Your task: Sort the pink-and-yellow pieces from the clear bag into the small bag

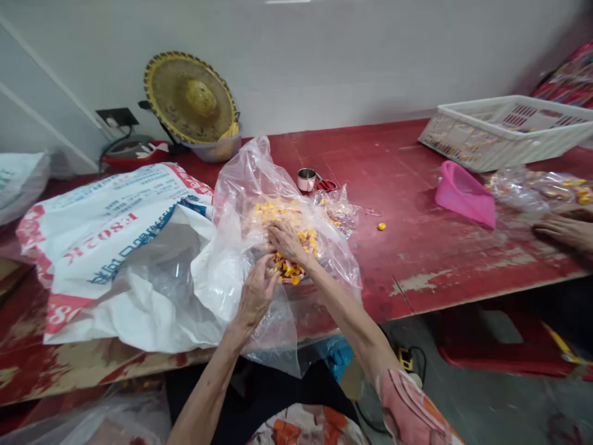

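Reaching over a red table (407,247) by a white wall (370,55), the right hand (287,242) touches yellow sweets (288,269) with bent fingers (278,232); the left hand (254,292) is half open.

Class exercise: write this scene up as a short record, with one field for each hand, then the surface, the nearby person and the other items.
left hand: bare left hands member, raised over a crinkled clear plastic bag
right hand: bare right hand, resting on small yellow and pink pieces
surface: worn red-painted table
nearby person: another person's hand, at the table's right side
other items: white woven sack with red print; white plastic basket; pink plastic scoop; small metal-rimmed cup; round woven hat
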A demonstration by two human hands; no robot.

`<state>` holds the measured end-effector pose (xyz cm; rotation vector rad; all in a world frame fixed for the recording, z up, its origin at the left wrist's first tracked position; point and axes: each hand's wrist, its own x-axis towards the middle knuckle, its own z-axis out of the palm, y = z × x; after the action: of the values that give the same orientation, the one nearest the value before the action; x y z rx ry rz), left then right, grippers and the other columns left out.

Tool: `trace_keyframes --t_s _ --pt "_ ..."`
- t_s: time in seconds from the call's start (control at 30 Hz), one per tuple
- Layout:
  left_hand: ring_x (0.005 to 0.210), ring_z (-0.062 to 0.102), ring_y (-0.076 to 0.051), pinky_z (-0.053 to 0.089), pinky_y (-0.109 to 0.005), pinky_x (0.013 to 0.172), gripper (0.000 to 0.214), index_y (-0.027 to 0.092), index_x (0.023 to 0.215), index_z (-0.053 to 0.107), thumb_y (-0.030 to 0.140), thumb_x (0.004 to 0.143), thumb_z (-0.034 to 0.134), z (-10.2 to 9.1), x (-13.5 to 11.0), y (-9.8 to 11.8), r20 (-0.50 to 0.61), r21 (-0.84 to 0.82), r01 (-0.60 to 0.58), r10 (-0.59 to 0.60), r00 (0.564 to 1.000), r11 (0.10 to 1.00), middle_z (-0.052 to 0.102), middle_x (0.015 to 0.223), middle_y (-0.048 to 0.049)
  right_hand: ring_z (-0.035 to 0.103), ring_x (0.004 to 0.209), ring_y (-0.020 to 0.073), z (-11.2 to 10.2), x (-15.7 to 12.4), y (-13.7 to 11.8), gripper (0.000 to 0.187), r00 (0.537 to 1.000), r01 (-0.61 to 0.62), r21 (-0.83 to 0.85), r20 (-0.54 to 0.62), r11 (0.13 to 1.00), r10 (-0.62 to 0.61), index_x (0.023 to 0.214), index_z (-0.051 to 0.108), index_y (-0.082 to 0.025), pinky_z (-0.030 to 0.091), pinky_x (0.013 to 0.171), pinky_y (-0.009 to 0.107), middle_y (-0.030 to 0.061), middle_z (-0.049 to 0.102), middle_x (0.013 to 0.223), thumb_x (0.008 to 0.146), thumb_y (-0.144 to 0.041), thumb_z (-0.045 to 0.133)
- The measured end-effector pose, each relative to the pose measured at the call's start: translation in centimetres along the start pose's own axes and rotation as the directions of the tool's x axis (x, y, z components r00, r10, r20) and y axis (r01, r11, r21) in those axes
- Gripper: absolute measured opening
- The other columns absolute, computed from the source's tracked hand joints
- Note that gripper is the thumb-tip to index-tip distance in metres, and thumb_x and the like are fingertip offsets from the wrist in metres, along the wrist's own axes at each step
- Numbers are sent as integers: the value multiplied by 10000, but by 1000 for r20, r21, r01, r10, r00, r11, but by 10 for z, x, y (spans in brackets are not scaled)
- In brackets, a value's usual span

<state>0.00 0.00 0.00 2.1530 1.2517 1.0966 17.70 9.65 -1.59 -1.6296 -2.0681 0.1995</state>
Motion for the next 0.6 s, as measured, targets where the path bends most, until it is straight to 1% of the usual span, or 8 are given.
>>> trace_keyframes --t_s 0.07,0.13,0.2,0.3,0.37,0.43,0.5,0.6 --pt "936 702 -243 608 -398 870 240 217 1156 665 354 985 568 -1 -9 -35 8 60 83 -83 996 995 738 1041 -89 584 1183 246 -11 -20 0 308 997 -37 -48 -65 998 34 1270 677 -209 453 1036 369 117 661 1328 1057 -154 461" --pt "948 716 -255 616 -411 876 222 224 1045 684 396 978 560 -11 -14 -64 22 73 142 -144 989 987 745 1015 -89 595 1106 268 -22 -49 -4 265 984 -119 -112 -145 987 103 1231 683 -208 457 977 378 123 688 1226 1066 -186 477" --pt "964 723 -250 621 -397 874 272 229 1015 705 453 971 558 -24 -15 -77 68 31 160 -162 984 987 750 1025 -84 607 1068 270 -27 -82 -10 207 975 -164 -144 -174 976 139 1186 684 -212 453 939 366 113 710 1131 1086 -256 509" --pt "945 719 -228 614 -339 794 344 226 1020 719 528 956 567 -36 -12 -61 58 -42 218 -215 975 975 748 1025 -71 635 1016 252 -22 -121 -24 155 986 -135 -149 -116 980 118 1152 679 -224 455 889 341 91 727 1084 1077 -319 582" --pt "872 704 -199 599 -311 761 357 220 1068 706 537 950 593 -36 -13 -34 -11 -70 272 -273 962 960 740 1005 -50 655 982 239 -13 -133 -31 147 988 -138 -138 -87 981 127 1178 675 -235 455 843 325 83 732 1083 1058 -298 619" --pt "807 683 -170 590 -296 762 337 221 1108 686 514 964 606 -31 -18 -7 -24 -110 287 -291 956 952 728 981 -30 673 939 224 -4 -133 -35 149 983 -175 -128 -88 976 164 1184 680 -249 441 774 303 75 736 1071 1048 -254 620" --pt "827 687 -168 591 -295 785 284 226 1106 677 470 992 587 -22 -29 9 52 -164 256 -251 967 953 724 990 -31 683 889 210 1 -126 -35 150 976 -208 -120 -97 971 197 1148 694 -255 418 705 287 69 743 1053 1040 -213 600" --pt "937 702 -209 597 -347 857 184 234 1039 679 370 996 564 -9 -48 4 169 -170 163 -134 977 972 722 1004 -52 678 816 203 -2 -116 -28 145 966 -244 -99 -108 965 233 1041 708 -238 393 644 281 70 753 1009 1025 -189 572"
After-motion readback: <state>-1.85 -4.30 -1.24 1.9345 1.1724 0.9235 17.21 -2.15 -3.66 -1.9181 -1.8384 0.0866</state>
